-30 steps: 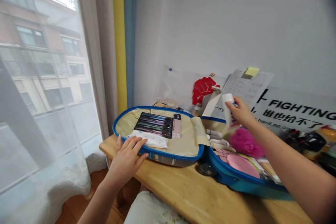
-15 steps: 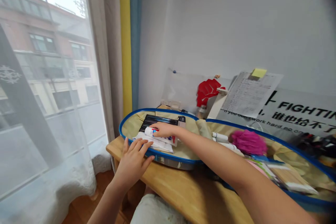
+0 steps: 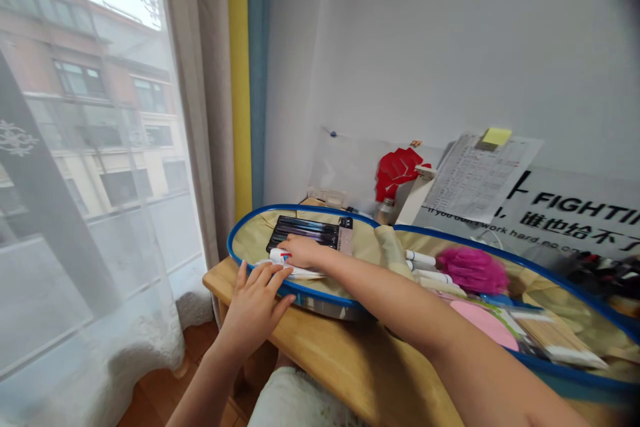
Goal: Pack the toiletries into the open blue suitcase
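Observation:
An open blue-rimmed case (image 3: 320,294) with beige lining lies on a wooden table (image 3: 345,360). My left hand (image 3: 255,303) rests flat on the near rim of its left half, fingers spread. My right hand (image 3: 301,251) reaches across into that half and holds a white tube with a white cap (image 3: 277,255), lying it on a white packet (image 3: 305,273). Just behind sits a dark pack of pens (image 3: 307,232).
The right half of the case holds a pink mesh sponge (image 3: 473,269), white tubes (image 3: 421,257), a pink disc (image 3: 484,321) and papers. Against the wall stand a red fist-shaped object (image 3: 397,170), a printed sheet (image 3: 477,177) and a "FIGHTING" sign (image 3: 575,213). A curtained window is at left.
My right hand carried the white tube from the case's right half over to the left half and lowered it onto the white packet. My left hand stayed on the rim.

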The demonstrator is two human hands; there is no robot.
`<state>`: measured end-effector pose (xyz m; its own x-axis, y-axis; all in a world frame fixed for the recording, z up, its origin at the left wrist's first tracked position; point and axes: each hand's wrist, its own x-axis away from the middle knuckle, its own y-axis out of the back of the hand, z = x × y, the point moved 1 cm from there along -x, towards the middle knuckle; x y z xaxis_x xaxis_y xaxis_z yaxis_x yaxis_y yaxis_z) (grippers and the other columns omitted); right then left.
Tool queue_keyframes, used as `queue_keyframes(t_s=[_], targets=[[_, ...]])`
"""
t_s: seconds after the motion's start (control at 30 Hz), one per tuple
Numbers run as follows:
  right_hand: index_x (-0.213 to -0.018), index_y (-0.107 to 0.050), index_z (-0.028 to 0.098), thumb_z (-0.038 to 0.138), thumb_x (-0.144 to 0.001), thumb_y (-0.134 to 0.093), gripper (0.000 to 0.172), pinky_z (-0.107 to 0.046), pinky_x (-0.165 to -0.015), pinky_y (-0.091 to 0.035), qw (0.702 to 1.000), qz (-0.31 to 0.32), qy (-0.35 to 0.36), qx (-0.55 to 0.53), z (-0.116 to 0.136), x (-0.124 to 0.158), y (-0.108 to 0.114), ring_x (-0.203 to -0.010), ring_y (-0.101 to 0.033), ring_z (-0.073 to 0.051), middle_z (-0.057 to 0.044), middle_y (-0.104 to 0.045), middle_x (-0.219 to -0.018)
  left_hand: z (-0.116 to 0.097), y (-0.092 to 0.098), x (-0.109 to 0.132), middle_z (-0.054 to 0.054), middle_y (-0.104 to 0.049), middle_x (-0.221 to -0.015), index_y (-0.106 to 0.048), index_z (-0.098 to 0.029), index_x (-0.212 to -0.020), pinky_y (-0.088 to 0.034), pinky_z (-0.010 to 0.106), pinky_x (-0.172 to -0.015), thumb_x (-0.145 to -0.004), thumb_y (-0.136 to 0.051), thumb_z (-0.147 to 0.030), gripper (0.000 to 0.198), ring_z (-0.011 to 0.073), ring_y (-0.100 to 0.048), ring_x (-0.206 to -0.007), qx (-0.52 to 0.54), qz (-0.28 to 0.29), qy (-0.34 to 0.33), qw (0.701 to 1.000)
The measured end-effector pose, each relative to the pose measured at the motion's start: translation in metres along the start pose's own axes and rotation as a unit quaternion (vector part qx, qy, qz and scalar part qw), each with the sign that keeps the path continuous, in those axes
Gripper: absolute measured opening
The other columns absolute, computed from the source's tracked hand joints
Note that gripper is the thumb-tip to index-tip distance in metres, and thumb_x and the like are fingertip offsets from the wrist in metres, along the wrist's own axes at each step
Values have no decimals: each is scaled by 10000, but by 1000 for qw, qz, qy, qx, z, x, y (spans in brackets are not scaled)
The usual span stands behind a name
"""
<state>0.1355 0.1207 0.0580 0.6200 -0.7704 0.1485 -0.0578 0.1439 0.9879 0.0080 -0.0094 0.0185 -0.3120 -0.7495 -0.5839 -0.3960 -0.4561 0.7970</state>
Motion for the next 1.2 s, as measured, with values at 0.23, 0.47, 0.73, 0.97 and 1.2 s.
queue_keyframes(t_s=[0.23, 0.47, 0.73, 0.97, 1.2], targets=[[-1208, -547, 175, 372, -887, -556, 377, -425, -894, -493, 999, -28, -9, -22, -16, 16, 24, -1061, -576, -192, -84, -567, -1229, 3, -5, 1, 80, -561, -1338, -505, -247, -1317, -200, 604, -1108, -864, -543, -313, 459, 287, -473, -1252, -18, 0, 1, 1000], [-1183, -567, 189, 393, -904, -520, 349, -430, -930, -468, 974, -118, -194, 10, -105, 114, 90, -1067, -573, -185, -80, -579, -1222, 6, -9, 2, 74, -481, -1424, -471, -264, -1357, -244, 591, -1097, -864, -536, -326, 501, 299, -426, -1305, -41, -10, -5, 999], [-1088, -598, 177, 377, -896, -541, 282, -348, -822, -516, 870, -55, -488, 40, -217, 270, 80, -937, -603, -143, -66, -616, -1104, 7, -13, 4, 87, -503, -1403, -478, -254, -1350, -240, 608, -1093, -873, -526, -352, 490, 318, -440, -1294, -46, -22, -11, 999], [-1097, -592, 200, 406, -896, -534, 293, -290, -722, -529, 824, -54, -564, 6, -244, 304, 20, -849, -605, -120, -61, -621, -1056, 8, -12, 3, 81, -557, -1346, -522, -246, -1292, -223, 616, -1097, -870, -532, -369, 440, 311, -454, -1281, -42, -20, -13, 999], [-1014, -620, 227, 377, -888, -554, 207, -260, -708, -517, 809, -165, -563, -10, -254, 304, 11, -853, -604, -118, -58, -630, -1021, 6, -9, 4, 85, -564, -1333, -523, -252, -1277, -213, 595, -1107, -873, -534, -358, 418, 300, -469, -1260, -40, -14, -13, 999]])
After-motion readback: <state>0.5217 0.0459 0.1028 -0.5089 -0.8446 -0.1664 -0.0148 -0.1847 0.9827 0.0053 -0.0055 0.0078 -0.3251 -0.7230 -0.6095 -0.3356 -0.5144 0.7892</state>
